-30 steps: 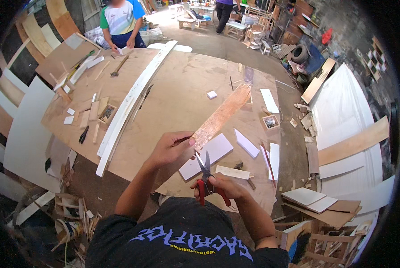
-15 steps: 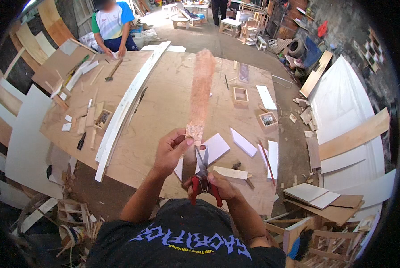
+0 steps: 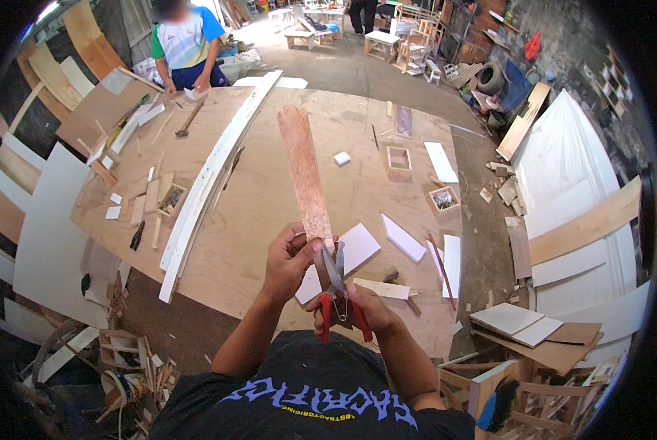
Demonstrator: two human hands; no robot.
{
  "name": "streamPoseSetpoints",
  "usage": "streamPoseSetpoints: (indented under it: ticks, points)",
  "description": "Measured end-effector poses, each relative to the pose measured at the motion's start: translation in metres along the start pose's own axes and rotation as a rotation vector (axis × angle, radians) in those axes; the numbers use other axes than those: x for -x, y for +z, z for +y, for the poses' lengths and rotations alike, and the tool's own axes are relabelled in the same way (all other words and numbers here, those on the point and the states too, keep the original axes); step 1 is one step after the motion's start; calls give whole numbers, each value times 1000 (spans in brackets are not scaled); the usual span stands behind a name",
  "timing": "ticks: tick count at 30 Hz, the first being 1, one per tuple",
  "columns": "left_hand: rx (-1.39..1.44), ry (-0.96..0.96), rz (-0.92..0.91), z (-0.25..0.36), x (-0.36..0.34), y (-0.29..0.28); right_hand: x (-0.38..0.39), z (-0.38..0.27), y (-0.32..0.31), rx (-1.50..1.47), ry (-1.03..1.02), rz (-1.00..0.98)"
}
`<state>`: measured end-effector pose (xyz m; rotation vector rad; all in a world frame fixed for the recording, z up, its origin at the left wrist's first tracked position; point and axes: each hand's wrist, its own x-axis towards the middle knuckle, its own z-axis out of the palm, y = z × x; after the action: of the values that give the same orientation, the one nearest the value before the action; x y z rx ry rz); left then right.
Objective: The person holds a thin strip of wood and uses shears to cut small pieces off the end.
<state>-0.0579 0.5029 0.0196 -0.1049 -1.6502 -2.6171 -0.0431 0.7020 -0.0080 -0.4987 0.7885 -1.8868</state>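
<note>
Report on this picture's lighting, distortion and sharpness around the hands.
Head view: glare washes out the far floor; head view: the fisheye lens bows the edges of the table and leaves the corners black; head view: the reddish-brown strip and red-handled shears show no obvious motion blur.

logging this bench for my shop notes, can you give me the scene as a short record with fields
left grip: holds brown strip near its lower end
right grip: holds red-handled snips
blades: apart, at the strip's lower end; contact unclear
table: wooden top
left of strip: long white board
right of strip: small open box, box of small bits
co-worker: at the table's far edge, toward the left
</note>
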Motion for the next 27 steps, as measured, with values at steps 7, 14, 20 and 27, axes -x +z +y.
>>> streamPoseSetpoints:
  ticks: [7,14,20,27]
  points:
    - [74,7,-12,-5,3,5,3,-1,3,-27,40,27]
    - [94,-19,-25,-17,1,0,7,10,10,-162,50,183]
    - [87,-71,-17,-25,1,-3,7,27,5,-236,16,186]
    - [-172,5,-60,-31,-2,-21,12,43,-20,-520,72,258]
